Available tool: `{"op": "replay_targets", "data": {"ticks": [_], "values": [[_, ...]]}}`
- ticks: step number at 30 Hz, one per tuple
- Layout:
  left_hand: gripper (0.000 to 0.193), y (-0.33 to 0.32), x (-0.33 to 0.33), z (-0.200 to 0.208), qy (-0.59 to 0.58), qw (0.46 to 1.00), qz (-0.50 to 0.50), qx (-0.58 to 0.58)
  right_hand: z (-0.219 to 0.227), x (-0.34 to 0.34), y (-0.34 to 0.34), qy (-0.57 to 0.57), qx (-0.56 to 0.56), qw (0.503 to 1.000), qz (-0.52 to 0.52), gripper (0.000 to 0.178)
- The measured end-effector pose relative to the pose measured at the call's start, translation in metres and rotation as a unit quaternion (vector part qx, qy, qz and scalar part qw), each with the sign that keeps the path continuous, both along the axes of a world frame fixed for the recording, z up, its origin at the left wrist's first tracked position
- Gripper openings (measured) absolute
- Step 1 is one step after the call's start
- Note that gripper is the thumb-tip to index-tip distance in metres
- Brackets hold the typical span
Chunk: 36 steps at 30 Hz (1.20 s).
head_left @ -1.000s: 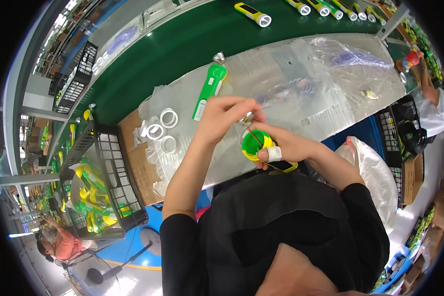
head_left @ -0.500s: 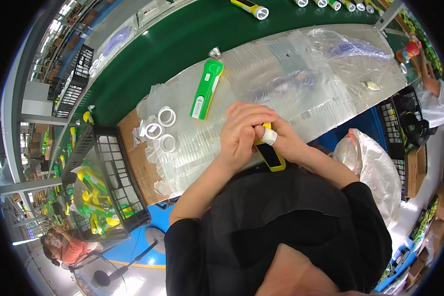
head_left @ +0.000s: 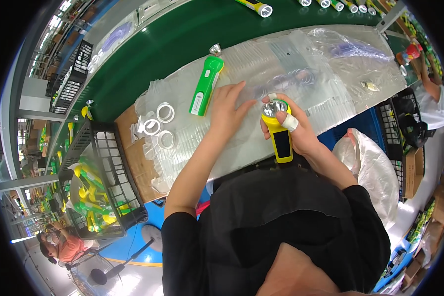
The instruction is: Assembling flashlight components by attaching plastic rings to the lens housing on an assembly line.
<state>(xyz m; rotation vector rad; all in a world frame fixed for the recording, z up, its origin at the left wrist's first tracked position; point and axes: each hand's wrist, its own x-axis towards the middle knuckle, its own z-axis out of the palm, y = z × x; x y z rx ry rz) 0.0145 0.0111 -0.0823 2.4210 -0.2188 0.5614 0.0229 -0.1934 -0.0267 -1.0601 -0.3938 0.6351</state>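
My right hand (head_left: pixel 301 128) grips a yellow flashlight (head_left: pixel 282 143) with a black panel, its thumb and a finger wrapped in white tape. The flashlight's shiny reflector (head_left: pixel 275 107) faces up at the head end. My left hand (head_left: pixel 227 109) is apart from it, fingers spread over the plastic-covered board, nearest to a green flashlight (head_left: pixel 205 88) that lies there. Just beyond that one sits a loose reflector (head_left: pixel 215 49). Several white rings (head_left: pixel 166 140) lie left of my left forearm. Clear round lenses (head_left: pixel 282 83) rest in a row beyond my right hand.
A black crate (head_left: pixel 118 172) of yellow and green flashlight parts stands at the left. More flashlights (head_left: pixel 265 10) lie across the green surface (head_left: pixel 182 49). A white plastic sack (head_left: pixel 372 167) is on the right. Other people work at far left and far right.
My hands were closed together over the yellow flashlight. The left has let go and moved left, opening its fingers. The right holds the flashlight, its reflector now uncovered.
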Motion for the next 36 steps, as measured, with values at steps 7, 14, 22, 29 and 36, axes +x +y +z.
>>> {"op": "replay_targets", "data": {"ticks": [7, 14, 22, 29, 36], "values": [[0.040, -0.010, -0.058, 0.068, -0.076, 0.988, -0.108, -0.084, 0.009, -0.013, 0.012, -0.025, -0.019, 0.997, 0.071, 0.060], [0.033, -0.010, -0.076, 0.056, -0.149, 0.972, -0.125, -0.135, 0.000, -0.019, 0.033, -0.065, -0.030, 0.980, 0.183, 0.039], [0.045, 0.016, -0.086, 0.061, -0.222, 0.972, 0.028, -0.075, 0.006, -0.017, 0.066, -0.005, 0.013, 0.988, 0.156, 0.039], [0.055, 0.113, -0.149, 0.019, 0.056, 0.914, 0.376, 0.141, 0.006, 0.026, 0.092, -0.181, 0.014, 0.980, 0.081, 0.064], [0.041, 0.072, -0.104, 0.066, -0.014, 0.884, 0.131, -0.449, -0.006, 0.027, 0.097, -0.165, 0.043, 0.981, 0.091, 0.056]]}}
